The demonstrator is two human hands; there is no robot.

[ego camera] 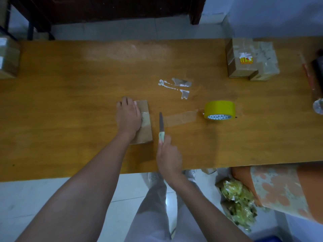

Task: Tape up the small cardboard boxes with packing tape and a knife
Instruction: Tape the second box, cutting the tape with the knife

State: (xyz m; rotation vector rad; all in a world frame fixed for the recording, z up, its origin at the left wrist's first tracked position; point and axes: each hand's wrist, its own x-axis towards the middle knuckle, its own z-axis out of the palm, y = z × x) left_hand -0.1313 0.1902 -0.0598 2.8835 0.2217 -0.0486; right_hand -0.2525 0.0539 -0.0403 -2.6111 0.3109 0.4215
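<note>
A small flat cardboard box lies on the wooden table near its front edge. My left hand presses flat on the box's left part, fingers straight. A strip of clear tape runs from the box to the yellow tape roll standing to the right. My right hand grips the pale handle of a knife. Its blade points away from me, just right of the box and at the near end of the tape strip.
Taped cardboard boxes stand at the back right, another box at the far left edge. Torn tape scraps stick to the table behind the roll. A dark roll lies at the right edge. A patterned cloth and a bag sit below the table.
</note>
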